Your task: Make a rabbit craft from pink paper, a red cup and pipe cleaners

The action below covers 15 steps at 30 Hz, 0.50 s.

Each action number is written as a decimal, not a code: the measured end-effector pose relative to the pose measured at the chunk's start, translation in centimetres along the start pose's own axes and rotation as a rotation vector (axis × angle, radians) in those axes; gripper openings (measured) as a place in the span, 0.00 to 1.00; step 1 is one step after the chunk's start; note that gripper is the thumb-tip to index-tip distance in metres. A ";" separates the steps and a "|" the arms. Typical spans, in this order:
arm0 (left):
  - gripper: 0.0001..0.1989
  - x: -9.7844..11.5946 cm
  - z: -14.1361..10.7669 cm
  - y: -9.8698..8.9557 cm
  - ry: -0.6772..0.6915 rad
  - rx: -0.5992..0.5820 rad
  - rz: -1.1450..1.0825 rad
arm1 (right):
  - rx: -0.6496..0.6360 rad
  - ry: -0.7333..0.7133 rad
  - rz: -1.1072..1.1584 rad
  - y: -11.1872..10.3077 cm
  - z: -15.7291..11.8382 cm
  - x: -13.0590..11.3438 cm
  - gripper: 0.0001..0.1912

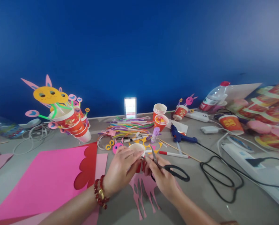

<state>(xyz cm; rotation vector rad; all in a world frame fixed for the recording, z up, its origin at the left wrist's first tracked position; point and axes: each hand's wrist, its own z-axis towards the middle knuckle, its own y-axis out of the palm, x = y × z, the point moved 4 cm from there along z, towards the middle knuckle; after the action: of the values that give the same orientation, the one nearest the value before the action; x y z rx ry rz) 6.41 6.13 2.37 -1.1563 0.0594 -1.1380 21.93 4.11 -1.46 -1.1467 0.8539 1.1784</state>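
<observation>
My left hand (122, 165) is closed on a red paper cup (139, 167) with a white rim. Black-handled scissors (178, 173) are gripped in my right hand (164, 178), their blades pointing up and away beside the cup rim. My right fingertips are close to the cup's side; whether they touch it I cannot tell. Below the cup lies a pink paper offcut (139, 197) with pointed slits. Just behind the cup are a pink rabbit-face cutout (117, 146) and a yellow paper offcut (157, 144).
Coloured pipe cleaners (127, 125) lie at the back, near a purple glue stick (155, 135). A blue glue gun (183, 136) trails its cord to the right, by a power strip (249, 168). Decorated stacked cups (69, 120) stand left, behind pink sheets (41, 181).
</observation>
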 end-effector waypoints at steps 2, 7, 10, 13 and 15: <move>0.17 0.1 -0.1 0.3 0.010 -0.015 0.047 | 0.033 0.079 0.159 0.3 0.1 0.2 0.18; 0.20 0.0 -0.4 0.8 0.036 -0.007 0.148 | 0.089 0.277 0.401 0.9 0.5 0.9 0.18; 0.20 -0.4 -0.6 1.0 0.024 0.021 0.077 | 0.073 0.312 0.460 1.0 0.7 0.9 0.19; 0.20 -0.9 -0.6 1.0 -0.001 0.087 -0.092 | 0.019 0.249 0.432 0.9 0.8 0.4 0.19; 0.20 -1.2 -0.7 1.1 -0.022 0.124 -0.154 | 0.012 0.200 0.400 0.8 0.7 0.1 0.19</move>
<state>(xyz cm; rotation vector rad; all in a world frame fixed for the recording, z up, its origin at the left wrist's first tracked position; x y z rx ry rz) 6.16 6.47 0.67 -1.0767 -0.1183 -1.2469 21.15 4.81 -1.51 -1.1271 1.2847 1.3929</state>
